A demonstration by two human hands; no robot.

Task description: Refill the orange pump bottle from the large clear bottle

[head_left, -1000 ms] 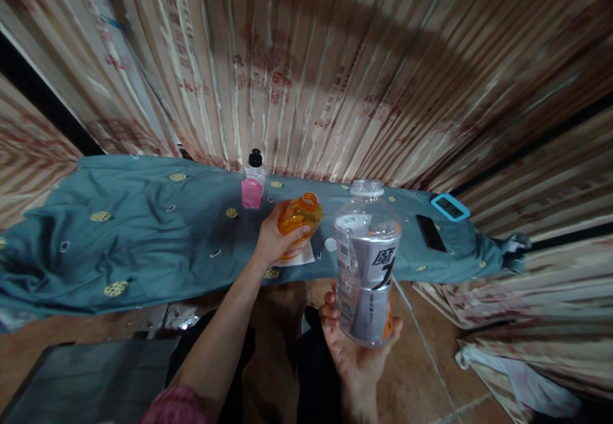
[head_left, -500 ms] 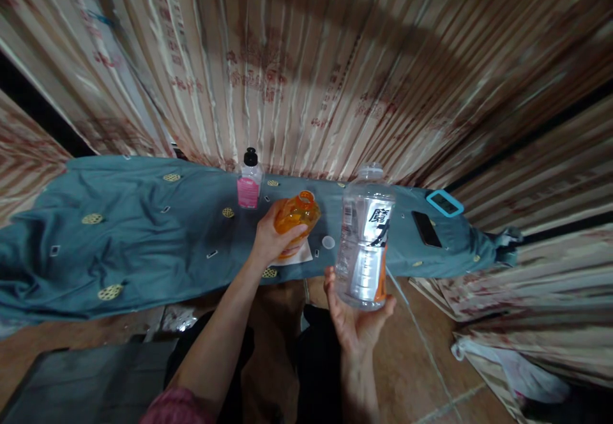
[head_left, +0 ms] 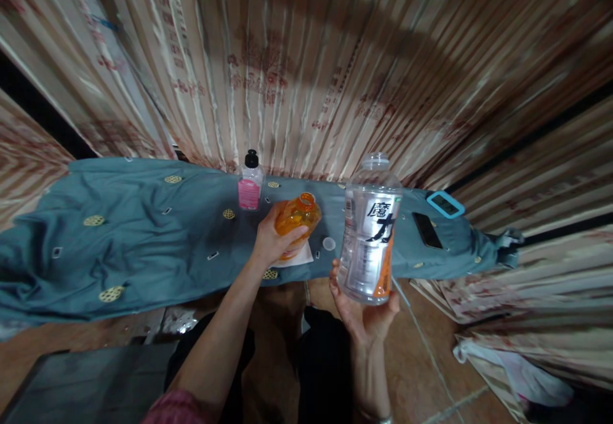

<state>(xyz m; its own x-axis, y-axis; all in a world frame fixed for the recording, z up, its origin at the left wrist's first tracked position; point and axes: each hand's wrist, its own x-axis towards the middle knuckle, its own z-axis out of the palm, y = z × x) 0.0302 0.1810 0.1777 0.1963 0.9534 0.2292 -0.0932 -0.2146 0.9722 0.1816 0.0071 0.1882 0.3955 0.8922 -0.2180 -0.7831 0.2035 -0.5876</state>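
My left hand [head_left: 274,237] is wrapped round an orange see-through bottle [head_left: 297,218], uncapped and tilted a little, above a white paper [head_left: 301,255] on the cloth. In my right hand [head_left: 364,317] a large clear plastic bottle [head_left: 368,239] with a silver and orange label is held near its base, its open neck pointing up. The clear bottle looks empty. A small round whitish cap or disc [head_left: 329,244] lies on the cloth between the two bottles.
A clear bottle with a pink label and black cap [head_left: 249,188] stands at the back. To the right lie a phone [head_left: 427,230] and a blue-rimmed digital timer [head_left: 445,204]. The narrow surface wears a green patterned cloth [head_left: 143,239]; striped curtains [head_left: 297,92] hang behind.
My right hand has moved the clear bottle slightly up and to the right and turned it so more of its label shows. The left hand and orange bottle have hardly moved.
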